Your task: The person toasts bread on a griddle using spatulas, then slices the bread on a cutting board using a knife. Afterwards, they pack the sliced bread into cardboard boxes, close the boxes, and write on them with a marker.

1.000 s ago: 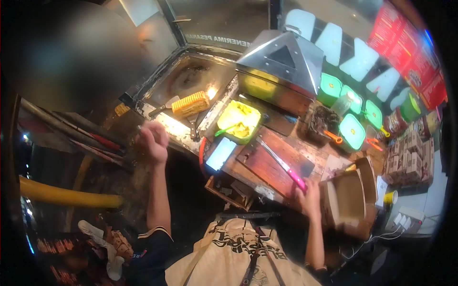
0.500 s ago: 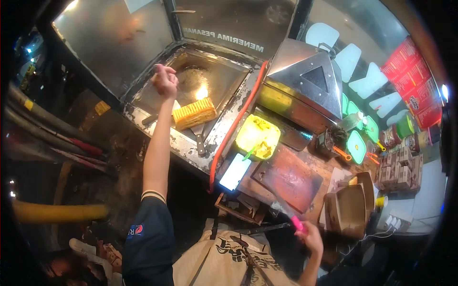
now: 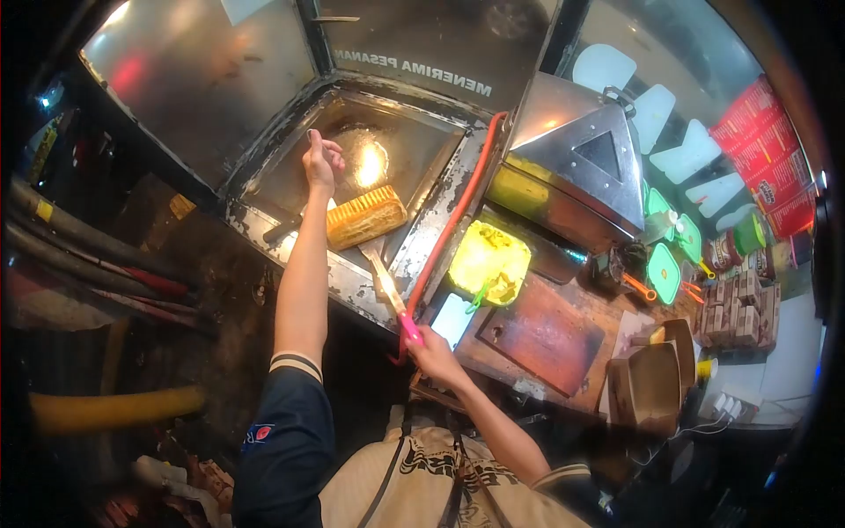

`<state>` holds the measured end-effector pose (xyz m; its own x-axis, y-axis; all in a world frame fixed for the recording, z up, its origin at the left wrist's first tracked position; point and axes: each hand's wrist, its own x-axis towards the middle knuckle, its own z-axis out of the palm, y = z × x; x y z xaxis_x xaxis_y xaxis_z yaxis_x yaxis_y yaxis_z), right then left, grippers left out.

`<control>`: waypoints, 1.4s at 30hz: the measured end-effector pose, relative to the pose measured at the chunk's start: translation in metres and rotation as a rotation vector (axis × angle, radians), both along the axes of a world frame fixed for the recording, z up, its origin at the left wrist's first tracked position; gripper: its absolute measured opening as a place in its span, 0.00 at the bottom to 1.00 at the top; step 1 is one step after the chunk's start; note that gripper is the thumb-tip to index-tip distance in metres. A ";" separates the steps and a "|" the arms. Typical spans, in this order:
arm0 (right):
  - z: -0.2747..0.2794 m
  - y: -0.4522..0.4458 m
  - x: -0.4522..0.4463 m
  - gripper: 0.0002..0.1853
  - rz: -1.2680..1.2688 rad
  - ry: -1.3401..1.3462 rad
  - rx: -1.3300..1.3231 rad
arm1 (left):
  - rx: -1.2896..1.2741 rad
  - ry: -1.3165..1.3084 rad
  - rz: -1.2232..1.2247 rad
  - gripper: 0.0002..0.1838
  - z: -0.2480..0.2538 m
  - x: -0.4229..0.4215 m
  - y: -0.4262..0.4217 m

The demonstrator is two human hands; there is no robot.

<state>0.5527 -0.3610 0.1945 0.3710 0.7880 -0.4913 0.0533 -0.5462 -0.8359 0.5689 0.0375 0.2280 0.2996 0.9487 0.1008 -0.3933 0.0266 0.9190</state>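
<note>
The left hand (image 3: 324, 163) is up over the griddle (image 3: 414, 141), its fingers loosely curled, with nothing visible in it. The right hand (image 3: 433, 356), off the griddle's near edge, is closed round the pink handle of a knife (image 3: 385, 283). The bread (image 3: 368, 217) lies on the near part of the griddle, and the knife's tip points at its near side; whether the two touch, I cannot tell.

Half a second ago the knife was over by the counter (image 3: 444, 392), right of the griddle; now it has swung across to the griddle's near rim, so both hands appear to be working about the bread.

The bread is a thick, blocky loaf, ridged on top and golden, with a browned side. The griddle is flat metal, dark and greasy, with a bright glare at its middle and worn, flaking paint on its frame. A red hose (image 3: 466, 207) curves along its right side. Farther right of the griddle stand a squarish tub (image 3: 466, 277) of smeared, creamy yellow spread, a glossy phone (image 3: 453, 319), a scuffed wooden board (image 3: 550, 339) and a smooth steel hood (image 3: 572, 150); beyond these, farthest from the griddle, are folded cardboard boxes (image 3: 647, 383)
</note>
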 end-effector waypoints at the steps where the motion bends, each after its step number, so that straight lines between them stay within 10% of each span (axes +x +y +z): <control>1: -0.013 0.019 -0.003 0.17 -0.029 -0.007 0.027 | -0.015 0.000 -0.002 0.34 0.000 0.000 -0.001; 5: -0.062 0.064 -0.020 0.17 -0.181 0.079 0.145 | -0.040 -0.069 -0.010 0.32 0.012 -0.008 -0.013; 14: 0.014 -0.061 -0.016 0.19 0.030 0.625 0.222 | 0.013 -0.144 0.094 0.18 0.061 -0.111 -0.118; 17: 0.036 -0.119 0.001 0.19 0.147 0.715 0.152 | 0.152 -0.115 0.076 0.29 0.095 -0.145 -0.207; 22: 0.029 -0.223 0.021 0.21 0.247 0.438 0.167 | 0.174 -0.159 0.013 0.29 0.115 -0.152 -0.322; 37: -0.022 -0.386 0.015 0.19 -0.525 0.696 0.284 | 0.540 -0.183 -0.934 0.33 0.080 0.094 -0.511; 42: -0.026 -0.400 0.017 0.11 -0.600 0.168 -0.108 | 0.391 -0.014 -1.036 0.38 0.050 0.161 -0.516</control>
<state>0.5698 -0.7607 0.1683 0.6438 0.4096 -0.6463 -0.4160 -0.5216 -0.7449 0.7303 -0.4782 0.2780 0.9266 0.1413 0.3484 -0.3590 0.0579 0.9315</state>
